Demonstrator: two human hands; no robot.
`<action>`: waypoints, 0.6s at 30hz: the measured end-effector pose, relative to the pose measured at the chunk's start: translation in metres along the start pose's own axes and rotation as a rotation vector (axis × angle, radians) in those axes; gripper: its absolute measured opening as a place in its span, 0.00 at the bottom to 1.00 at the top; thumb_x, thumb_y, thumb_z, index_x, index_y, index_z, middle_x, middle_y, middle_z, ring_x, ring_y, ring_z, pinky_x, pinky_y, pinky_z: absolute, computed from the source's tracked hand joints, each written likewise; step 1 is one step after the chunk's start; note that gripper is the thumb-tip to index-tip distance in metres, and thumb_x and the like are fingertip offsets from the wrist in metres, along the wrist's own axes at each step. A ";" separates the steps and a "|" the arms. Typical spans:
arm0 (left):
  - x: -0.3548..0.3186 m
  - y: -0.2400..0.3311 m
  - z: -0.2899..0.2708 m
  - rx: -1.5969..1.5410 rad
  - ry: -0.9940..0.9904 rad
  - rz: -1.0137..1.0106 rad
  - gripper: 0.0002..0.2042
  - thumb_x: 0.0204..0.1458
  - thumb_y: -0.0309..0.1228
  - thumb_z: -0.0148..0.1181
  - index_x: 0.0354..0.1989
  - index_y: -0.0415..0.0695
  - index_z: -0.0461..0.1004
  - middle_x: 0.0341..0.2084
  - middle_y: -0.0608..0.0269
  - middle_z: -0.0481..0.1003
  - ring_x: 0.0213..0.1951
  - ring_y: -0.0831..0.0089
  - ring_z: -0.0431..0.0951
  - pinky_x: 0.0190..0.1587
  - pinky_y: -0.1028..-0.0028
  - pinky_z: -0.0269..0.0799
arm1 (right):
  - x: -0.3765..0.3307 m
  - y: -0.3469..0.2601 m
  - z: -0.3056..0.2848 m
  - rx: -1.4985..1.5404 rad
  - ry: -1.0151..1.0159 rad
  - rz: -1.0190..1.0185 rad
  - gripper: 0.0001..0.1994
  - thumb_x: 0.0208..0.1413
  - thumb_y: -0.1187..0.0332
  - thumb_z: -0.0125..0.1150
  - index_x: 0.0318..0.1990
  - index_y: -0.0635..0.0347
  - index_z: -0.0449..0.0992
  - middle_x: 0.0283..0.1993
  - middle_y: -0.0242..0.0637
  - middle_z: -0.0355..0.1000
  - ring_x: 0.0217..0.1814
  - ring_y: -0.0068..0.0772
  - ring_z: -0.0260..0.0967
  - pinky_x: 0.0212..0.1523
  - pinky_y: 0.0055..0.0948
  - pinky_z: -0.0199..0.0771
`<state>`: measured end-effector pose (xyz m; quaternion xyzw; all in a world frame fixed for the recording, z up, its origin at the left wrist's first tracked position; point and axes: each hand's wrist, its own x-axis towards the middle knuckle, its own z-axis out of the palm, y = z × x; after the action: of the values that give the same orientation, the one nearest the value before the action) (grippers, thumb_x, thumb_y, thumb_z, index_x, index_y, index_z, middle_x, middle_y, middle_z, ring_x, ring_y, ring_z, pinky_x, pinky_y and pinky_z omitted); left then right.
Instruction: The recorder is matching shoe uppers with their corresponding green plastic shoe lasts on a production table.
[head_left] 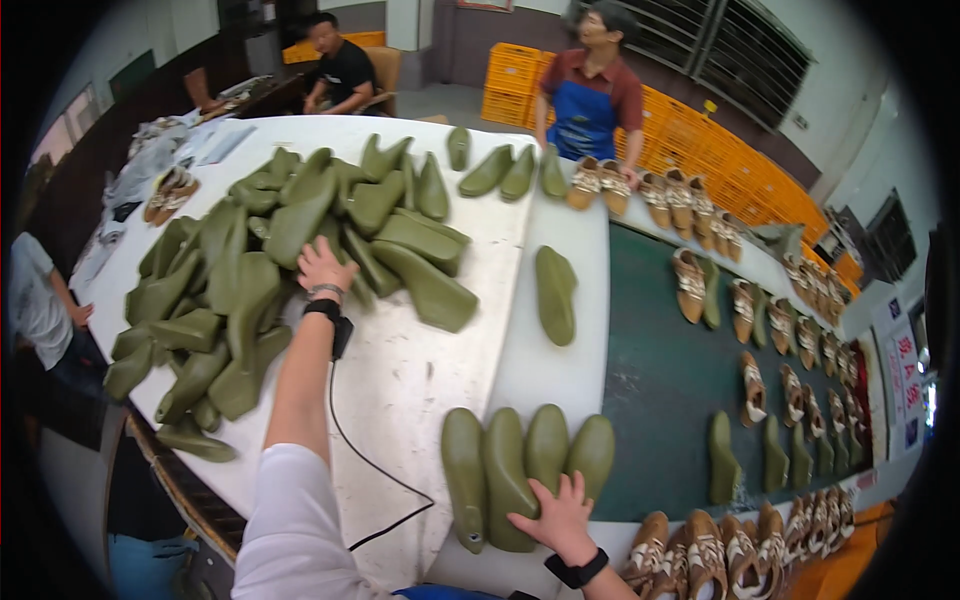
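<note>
Sorting of green shoe lasts is in hand, by my reading. Left hand [322, 268] reaches into the heap of lasts [290, 250], grip unclear. Right hand [558, 515] lies open on the row of four lasts [525, 465]. Next needs one last gripped cleanly from the heap.

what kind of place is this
Most likely a shoe factory floor. A heap of green shoe lasts covers the white table, rows of half-made shoes lie along a dark conveyor belt, and yellow crates are stacked behind.
</note>
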<state>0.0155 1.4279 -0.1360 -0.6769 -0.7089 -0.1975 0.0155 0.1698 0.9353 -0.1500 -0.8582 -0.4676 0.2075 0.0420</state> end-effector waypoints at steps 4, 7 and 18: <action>-0.013 -0.065 0.026 0.197 -0.125 0.008 0.48 0.32 0.28 0.66 0.62 0.64 0.42 0.64 0.74 0.32 0.58 0.51 0.52 0.48 0.52 0.64 | 0.004 -0.006 0.008 -0.001 0.004 -0.054 0.34 0.36 0.40 0.58 0.54 0.40 0.65 0.58 0.53 0.52 0.66 0.59 0.33 0.52 0.71 0.44; -0.036 -0.083 0.053 0.243 -0.105 0.062 0.48 0.32 0.27 0.65 0.63 0.63 0.42 0.64 0.60 0.33 0.56 0.50 0.55 0.45 0.55 0.66 | 0.005 -0.002 0.004 0.015 -0.004 -0.026 0.34 0.36 0.40 0.58 0.54 0.40 0.65 0.58 0.55 0.52 0.66 0.60 0.33 0.51 0.72 0.44; -0.068 -0.124 0.055 -0.630 -0.466 -0.234 0.33 0.28 0.47 0.69 0.37 0.28 0.71 0.34 0.47 0.75 0.34 0.60 0.77 0.39 0.69 0.72 | 0.005 -0.004 0.002 0.001 0.013 -0.063 0.35 0.35 0.38 0.58 0.53 0.41 0.66 0.57 0.57 0.52 0.64 0.63 0.36 0.49 0.71 0.48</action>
<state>-0.0856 1.3788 -0.2383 -0.5898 -0.6705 -0.2467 -0.3763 0.1685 0.9412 -0.1529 -0.8444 -0.4940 0.2008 0.0518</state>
